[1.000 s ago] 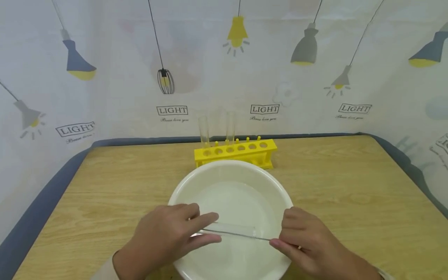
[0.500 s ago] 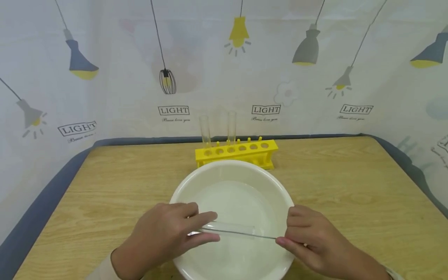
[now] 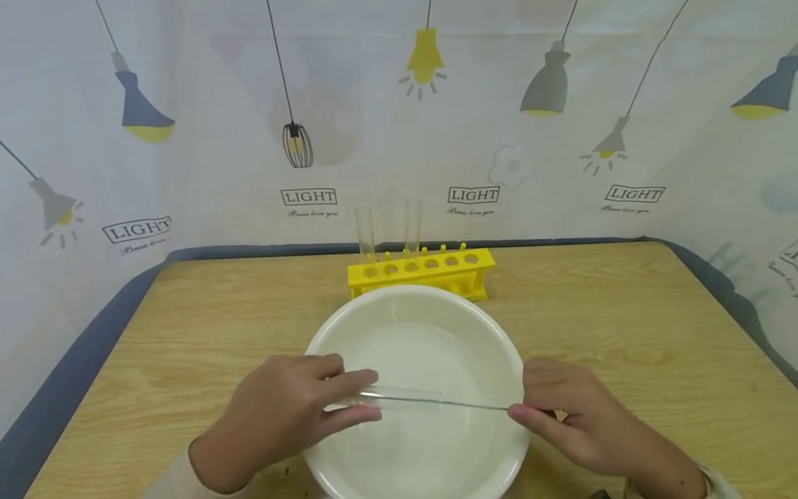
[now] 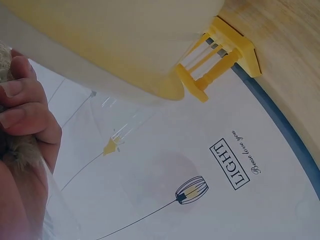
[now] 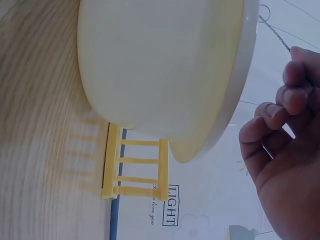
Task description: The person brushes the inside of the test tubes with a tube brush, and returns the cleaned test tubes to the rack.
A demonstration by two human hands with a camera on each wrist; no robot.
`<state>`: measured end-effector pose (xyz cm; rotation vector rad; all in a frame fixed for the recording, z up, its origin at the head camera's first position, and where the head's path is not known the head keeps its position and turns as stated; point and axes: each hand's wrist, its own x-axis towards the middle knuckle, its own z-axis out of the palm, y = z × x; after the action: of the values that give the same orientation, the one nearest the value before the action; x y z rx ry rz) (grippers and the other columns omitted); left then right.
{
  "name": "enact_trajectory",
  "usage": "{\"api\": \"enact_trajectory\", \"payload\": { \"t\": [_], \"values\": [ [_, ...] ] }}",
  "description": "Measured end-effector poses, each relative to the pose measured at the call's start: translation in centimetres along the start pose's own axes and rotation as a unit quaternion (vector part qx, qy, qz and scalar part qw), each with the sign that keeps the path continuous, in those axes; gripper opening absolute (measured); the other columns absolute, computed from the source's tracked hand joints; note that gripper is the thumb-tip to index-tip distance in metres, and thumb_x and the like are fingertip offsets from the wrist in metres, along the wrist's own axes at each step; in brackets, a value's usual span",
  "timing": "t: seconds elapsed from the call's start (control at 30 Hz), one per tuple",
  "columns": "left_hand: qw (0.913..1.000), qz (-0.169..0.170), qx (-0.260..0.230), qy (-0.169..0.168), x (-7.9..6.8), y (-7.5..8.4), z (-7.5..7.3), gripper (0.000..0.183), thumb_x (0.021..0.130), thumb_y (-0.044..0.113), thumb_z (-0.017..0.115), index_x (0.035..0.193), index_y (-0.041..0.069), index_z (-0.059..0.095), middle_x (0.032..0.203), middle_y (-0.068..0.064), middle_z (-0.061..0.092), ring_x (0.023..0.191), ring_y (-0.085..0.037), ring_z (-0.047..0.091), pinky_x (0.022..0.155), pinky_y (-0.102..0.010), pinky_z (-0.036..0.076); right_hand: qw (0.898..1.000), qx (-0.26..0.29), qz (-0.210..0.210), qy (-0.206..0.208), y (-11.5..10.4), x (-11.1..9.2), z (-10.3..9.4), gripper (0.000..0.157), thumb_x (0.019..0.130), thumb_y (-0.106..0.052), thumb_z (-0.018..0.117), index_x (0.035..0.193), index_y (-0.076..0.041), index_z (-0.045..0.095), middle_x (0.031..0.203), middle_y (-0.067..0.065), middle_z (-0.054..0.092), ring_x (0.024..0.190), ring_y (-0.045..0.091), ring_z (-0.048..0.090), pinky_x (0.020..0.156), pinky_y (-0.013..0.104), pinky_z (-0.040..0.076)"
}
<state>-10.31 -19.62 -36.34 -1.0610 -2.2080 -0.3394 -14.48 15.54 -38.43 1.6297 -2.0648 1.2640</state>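
Note:
Above the basin, my left hand (image 3: 280, 402) grips a clear glass test tube (image 3: 411, 392) lying nearly level, its mouth toward the right. A test tube brush (image 3: 476, 405) runs into that mouth; its twisted wire shows along the tube. My right hand (image 3: 576, 416) pinches the wire's outer end between thumb and curled fingers, at the basin's right rim. In the left wrist view, fuzzy bristles (image 4: 22, 152) show by the left fingers. The tube's closed end is hidden by the left hand. Beneath both hands stands a round white basin (image 3: 411, 296) holding water.
Behind the basin stands a yellow test tube rack (image 3: 445, 261), with two clear test tubes (image 3: 413, 225) upright in it. The wooden table (image 3: 623, 319) meets a lamp-printed curtain (image 3: 374, 104) at its back edge.
My right hand has moved right and slightly up with the wire, so more of it shows outside the tube. The left hand and tube have shifted a little left and up.

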Motion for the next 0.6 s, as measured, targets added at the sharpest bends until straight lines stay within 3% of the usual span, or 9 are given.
{"api": "enact_trajectory", "payload": {
  "t": [0.2, 0.43, 0.6],
  "values": [
    [1.0000, 0.001, -0.002, -0.004, 0.0, -0.2, -0.2, 0.037, 0.099, 0.053, 0.054, 0.095, 0.022, 0.074, 0.064, 0.011, 0.047, 0.048, 0.001, 0.033, 0.044, -0.010, 0.027, 0.999, 0.034, 0.022, -0.013, 0.2, -0.1, -0.5, 0.034, 0.082, 0.016, 0.067, 0.093, -0.016, 0.073, 0.091, 0.001, 0.070, 0.081, 0.007, 0.058, 0.072, 0.015, 0.047],
    [0.9999, -0.013, -0.004, -0.011, -0.2, -0.8, -0.2, 0.040, 0.099, 0.054, 0.053, 0.095, 0.022, 0.076, 0.064, 0.010, 0.051, 0.048, 0.000, 0.034, 0.044, -0.012, 0.030, 0.997, 0.074, 0.012, -0.020, 0.6, -0.2, -0.7, 0.037, 0.080, 0.019, 0.065, 0.073, -0.016, 0.057, 0.070, -0.004, 0.045, 0.069, 0.002, 0.044, 0.061, 0.013, 0.041],
    [0.9998, -0.015, -0.006, -0.006, -0.4, -1.3, -0.2, 0.039, 0.099, 0.054, 0.055, 0.095, 0.022, 0.076, 0.064, 0.011, 0.051, 0.048, 0.001, 0.034, 0.044, -0.011, 0.030, 0.995, 0.096, 0.018, -0.018, 1.2, -0.5, -0.9, 0.038, 0.079, 0.022, 0.062, 0.071, -0.014, 0.054, 0.067, -0.003, 0.041, 0.067, 0.006, 0.043, 0.060, 0.017, 0.040]
  ]
}}
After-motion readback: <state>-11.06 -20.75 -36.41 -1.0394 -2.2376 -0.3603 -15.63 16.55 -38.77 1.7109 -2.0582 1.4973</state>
